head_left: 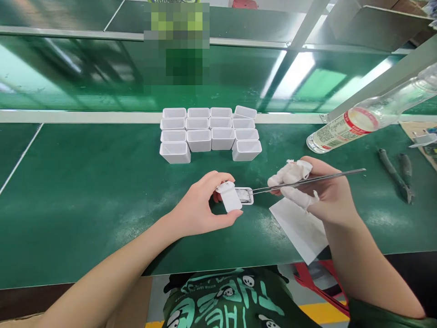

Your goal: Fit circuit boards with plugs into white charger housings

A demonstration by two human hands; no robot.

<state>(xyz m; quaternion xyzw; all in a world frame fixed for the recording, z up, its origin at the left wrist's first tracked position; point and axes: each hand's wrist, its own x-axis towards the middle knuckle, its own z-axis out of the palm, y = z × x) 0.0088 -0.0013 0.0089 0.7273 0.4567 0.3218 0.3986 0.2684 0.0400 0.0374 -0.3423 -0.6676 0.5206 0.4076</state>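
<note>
My left hand (201, 205) grips a small white plastic charger part (230, 196) with two metal prongs, held just above the green bench. Beside it lies an open white shell (246, 195) with dark parts inside. My right hand (317, 189), wearing white finger cots on several fingers, holds long metal tweezers (307, 181) whose tips reach into that open shell. Under my right wrist lies a white sheet of paper (300, 228).
Several empty white housings (208, 134) stand in rows at the back of the green bench (85, 191). A clear bottle with a red-and-white label (358, 125) lies tilted at the right, with pliers (398, 175) near the right edge. A conveyor belt (102, 73) runs behind.
</note>
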